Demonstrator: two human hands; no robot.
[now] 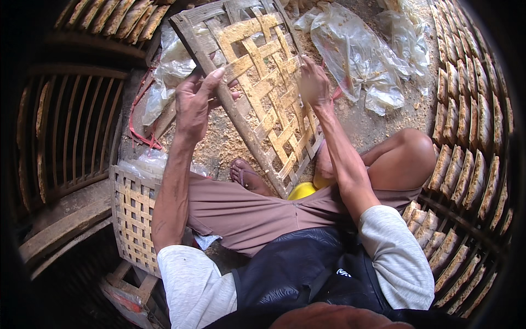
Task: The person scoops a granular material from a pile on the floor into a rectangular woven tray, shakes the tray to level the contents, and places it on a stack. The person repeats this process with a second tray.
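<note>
A wooden-framed rack of woven bamboo strips (269, 88) is tilted up in front of me. Its lower corner comes down between my knees, by a yellow rounded object (302, 191) that is partly covered. My left hand (199, 96) grips the left rail, thumb on top and fingers reaching underneath. At the opposite rail, my right hand (315, 82) holds the edge, its palm side hidden from me. Yellowish residue coats many of the strips. Crumbs (218, 140) of a similar colour lie on the floor below and show through the gaps.
Crumpled clear plastic sheets (357, 53) lie ahead on the right, with more plastic (170, 68) at left beside red cord (134, 111). Another woven rack (135, 209) leans by my left elbow. Slatted shelves (70, 131) stand left; stacked brownish slabs (468, 123) line the right.
</note>
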